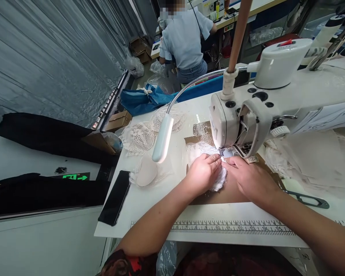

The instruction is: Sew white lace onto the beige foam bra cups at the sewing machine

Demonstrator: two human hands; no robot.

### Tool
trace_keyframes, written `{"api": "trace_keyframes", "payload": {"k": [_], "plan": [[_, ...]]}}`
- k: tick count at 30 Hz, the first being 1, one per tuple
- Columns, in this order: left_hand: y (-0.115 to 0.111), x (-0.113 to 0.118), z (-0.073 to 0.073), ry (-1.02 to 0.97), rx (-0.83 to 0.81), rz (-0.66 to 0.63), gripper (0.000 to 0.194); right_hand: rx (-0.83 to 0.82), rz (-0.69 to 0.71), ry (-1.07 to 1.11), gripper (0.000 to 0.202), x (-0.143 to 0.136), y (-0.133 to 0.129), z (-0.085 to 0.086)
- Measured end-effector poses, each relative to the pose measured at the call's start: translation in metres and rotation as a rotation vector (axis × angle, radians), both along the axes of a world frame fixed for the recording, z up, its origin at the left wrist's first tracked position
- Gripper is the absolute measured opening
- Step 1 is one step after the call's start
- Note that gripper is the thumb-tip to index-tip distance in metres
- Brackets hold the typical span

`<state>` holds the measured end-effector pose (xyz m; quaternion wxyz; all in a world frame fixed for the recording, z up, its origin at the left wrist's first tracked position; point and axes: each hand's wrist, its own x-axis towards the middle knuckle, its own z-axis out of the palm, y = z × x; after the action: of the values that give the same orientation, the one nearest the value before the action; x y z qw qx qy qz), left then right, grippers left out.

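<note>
A white lace piece (219,180) lies under the needle area of a white sewing machine (225,119), lit by the lamp. My left hand (204,172) rests on it from the left, fingers closed on the fabric close to the presser foot. From the right, my right hand (248,176) pinches the edge of the same piece, its fingertips almost meeting those of the left. The fabric between the fingertips is partly hidden. Dark thread snips (310,199) lie beside my right wrist.
Lace cups (139,138) and a pale round pad (146,171) lie left. A black phone (114,198) sits at the table's left edge. A gooseneck lamp (163,138) arches over the table. Stacked sheer fabric (319,157) lies right. A person (184,42) sits beyond.
</note>
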<state>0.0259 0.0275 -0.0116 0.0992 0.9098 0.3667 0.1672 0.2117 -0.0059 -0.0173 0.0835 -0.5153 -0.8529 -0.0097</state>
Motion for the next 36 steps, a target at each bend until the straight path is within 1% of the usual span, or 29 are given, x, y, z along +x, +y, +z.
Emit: {"api": "trace_keyframes", "payload": {"k": [5,12,19,23,26,28,29,32,33,34,35,36], "plan": [[0.012,-0.005,-0.003,-0.006,0.005,-0.041,0.035,0.059,-0.034,0.009,0.042,-0.005,0.002,0.003],[0.016,-0.006,-0.009,-0.032,0.030,-0.040,0.034,0.071,-0.029,-0.001,0.052,-0.003,0.001,0.002],[0.017,-0.005,-0.006,0.008,0.009,0.071,0.037,0.023,-0.023,0.051,0.050,0.000,0.000,0.001],[0.015,-0.004,-0.006,0.063,-0.004,0.162,0.039,0.020,-0.012,0.056,0.048,0.001,-0.001,0.000],[0.010,-0.006,-0.006,0.076,-0.052,0.202,0.041,0.033,0.013,0.126,0.047,0.005,-0.002,-0.002],[0.002,-0.012,-0.001,0.068,-0.113,0.165,0.041,0.048,0.058,0.226,0.045,0.009,-0.003,-0.005],[-0.003,-0.015,0.002,0.064,-0.151,0.102,0.040,0.051,0.090,0.279,0.044,0.011,-0.003,-0.006],[-0.024,-0.027,0.017,-0.012,-0.272,-0.209,0.032,0.039,0.195,0.381,0.039,0.016,-0.003,-0.009],[-0.029,-0.031,0.022,-0.074,-0.298,-0.280,0.031,0.028,0.225,0.390,0.039,0.017,-0.004,-0.009],[-0.032,-0.033,0.026,-0.154,-0.309,-0.294,0.030,0.018,0.251,0.389,0.038,0.017,-0.004,-0.009],[-0.033,-0.035,0.029,-0.237,-0.304,-0.247,0.030,0.008,0.268,0.379,0.037,0.017,-0.004,-0.008],[-0.031,-0.036,0.032,-0.302,-0.291,-0.161,0.030,0.002,0.282,0.361,0.036,0.017,-0.004,-0.007]]}}
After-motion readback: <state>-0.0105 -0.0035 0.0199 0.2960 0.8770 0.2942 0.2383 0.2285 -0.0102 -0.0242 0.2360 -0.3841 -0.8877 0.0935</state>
